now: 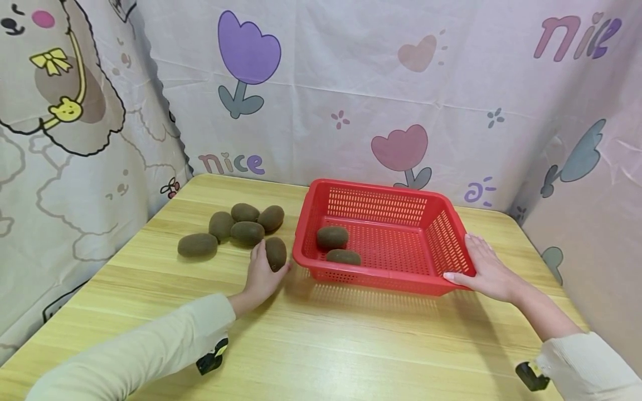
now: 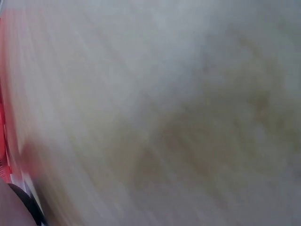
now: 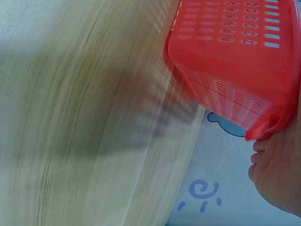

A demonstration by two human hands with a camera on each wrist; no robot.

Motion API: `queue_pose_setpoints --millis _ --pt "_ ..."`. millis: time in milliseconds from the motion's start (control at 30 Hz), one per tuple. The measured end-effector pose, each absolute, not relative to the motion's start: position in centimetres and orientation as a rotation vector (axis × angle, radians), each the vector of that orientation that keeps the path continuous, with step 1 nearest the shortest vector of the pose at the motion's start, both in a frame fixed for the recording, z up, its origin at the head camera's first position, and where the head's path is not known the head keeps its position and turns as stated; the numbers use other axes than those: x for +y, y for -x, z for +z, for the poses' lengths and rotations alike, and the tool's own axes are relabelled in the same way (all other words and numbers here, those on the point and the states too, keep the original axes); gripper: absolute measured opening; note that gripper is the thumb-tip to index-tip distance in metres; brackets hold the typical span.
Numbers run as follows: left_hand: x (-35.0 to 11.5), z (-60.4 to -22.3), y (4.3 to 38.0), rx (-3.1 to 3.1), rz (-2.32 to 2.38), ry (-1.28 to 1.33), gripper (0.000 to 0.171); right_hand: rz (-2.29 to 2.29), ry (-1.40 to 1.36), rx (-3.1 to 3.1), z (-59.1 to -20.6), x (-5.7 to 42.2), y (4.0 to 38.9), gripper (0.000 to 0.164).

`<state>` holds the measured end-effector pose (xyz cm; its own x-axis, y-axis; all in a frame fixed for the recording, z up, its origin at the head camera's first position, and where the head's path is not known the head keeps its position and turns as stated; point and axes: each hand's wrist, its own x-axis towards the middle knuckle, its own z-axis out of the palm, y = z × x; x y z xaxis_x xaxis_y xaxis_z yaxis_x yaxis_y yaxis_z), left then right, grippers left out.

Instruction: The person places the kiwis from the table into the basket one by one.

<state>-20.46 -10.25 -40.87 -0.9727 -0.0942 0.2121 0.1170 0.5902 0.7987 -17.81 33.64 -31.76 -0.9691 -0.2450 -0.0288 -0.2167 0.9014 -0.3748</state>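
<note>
In the head view my left hand (image 1: pixel 262 278) grips a brown kiwi (image 1: pixel 276 254) between thumb and fingers, just left of the basket. The red plastic basket (image 1: pixel 383 280) has two kiwis inside, one (image 1: pixel 332 237) behind the other (image 1: pixel 343 257), both near its left end. With my right hand (image 1: pixel 489 273) I hold the basket's right end, thumb on the front corner of the rim. The right wrist view shows the basket (image 3: pixel 225 61) from outside, with the fingers of that hand (image 3: pixel 277 169) at its rim. The left wrist view is badly blurred and hides the held kiwi.
Several more kiwis lie grouped on the table's left side, among them one (image 1: pixel 198 245) at the far left and one (image 1: pixel 271 218) at the right. The wooden table (image 1: pixel 321 345) ends at a printed cloth (image 1: pixel 321 67) behind and at both sides.
</note>
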Motion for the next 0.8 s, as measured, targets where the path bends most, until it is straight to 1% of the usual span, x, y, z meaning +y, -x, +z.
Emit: queue_pose_setpoints --millis 133,400,800 --pt "-10.2 -40.9 20.7 -2.578 -1.322 0.005 0.081 -0.58 0.365 2.992 -31.7 33.6 17.8 0.108" --pt "-10.6 -40.9 21.4 -2.568 -1.271 0.047 0.069 -0.579 0.37 2.999 -31.8 33.7 17.8 0.109" --pt "-12.1 -39.9 21.5 -2.6 -1.244 0.168 0.062 -0.556 0.354 3.004 -31.7 33.6 17.8 0.11"
